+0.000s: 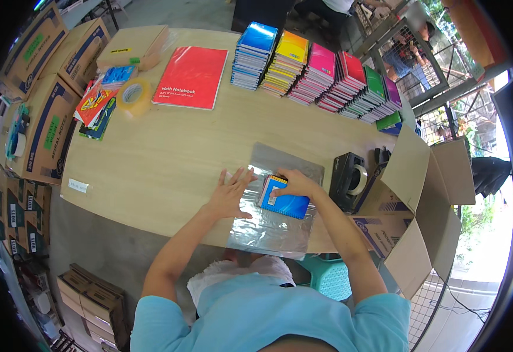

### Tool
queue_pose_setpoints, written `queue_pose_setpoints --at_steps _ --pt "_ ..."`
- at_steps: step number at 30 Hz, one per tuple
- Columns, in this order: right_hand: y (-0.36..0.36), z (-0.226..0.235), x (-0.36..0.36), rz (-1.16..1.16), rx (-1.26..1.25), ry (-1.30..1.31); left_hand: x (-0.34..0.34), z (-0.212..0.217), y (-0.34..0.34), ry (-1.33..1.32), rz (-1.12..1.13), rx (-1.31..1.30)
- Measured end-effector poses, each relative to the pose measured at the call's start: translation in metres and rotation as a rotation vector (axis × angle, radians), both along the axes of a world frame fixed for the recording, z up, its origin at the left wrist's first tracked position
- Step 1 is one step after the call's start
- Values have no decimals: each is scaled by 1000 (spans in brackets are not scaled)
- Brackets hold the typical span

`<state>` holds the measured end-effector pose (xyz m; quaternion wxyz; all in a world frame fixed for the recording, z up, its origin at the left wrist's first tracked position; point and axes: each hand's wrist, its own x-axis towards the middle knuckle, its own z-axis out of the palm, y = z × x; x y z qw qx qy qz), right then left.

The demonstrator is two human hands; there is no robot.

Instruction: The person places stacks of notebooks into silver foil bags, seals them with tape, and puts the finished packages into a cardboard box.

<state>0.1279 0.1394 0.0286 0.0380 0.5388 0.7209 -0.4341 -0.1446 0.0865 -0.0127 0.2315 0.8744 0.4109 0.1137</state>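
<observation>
A silvery clear plastic sheet or bag point(250, 234) lies flat near the table's front edge. On it rests a small stack of spiral notebooks with a blue cover point(292, 205) on top; yellow and other colours show along its far edge. My right hand point(296, 184) grips this stack from its far right side, thumb on the blue cover. To the left, my left hand point(228, 196) is open, fingers spread, with its fingertips and thumb at the plastic's left edge.
Stacks of coloured spiral notebooks point(292, 50) line the table's back right. A red notebook point(192, 79), tape roll point(134, 95) and small booklets point(95, 105) lie at back left. A black tape dispenser point(346, 180) and open carton point(409, 167) stand right. Cartons point(48, 126) are stacked left.
</observation>
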Motion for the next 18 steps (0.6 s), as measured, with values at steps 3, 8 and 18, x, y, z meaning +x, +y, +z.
queue_pose_setpoints --at_steps 3,8,18 --pt "-4 -6 1 47 168 4 -1 4 0 -2 -13 -23" --pt "1 7 0 77 195 -87 -2 6 -2 -19 -23 -11" --pt "-195 23 33 -543 522 320 14 19 -95 -151 -247 -32"
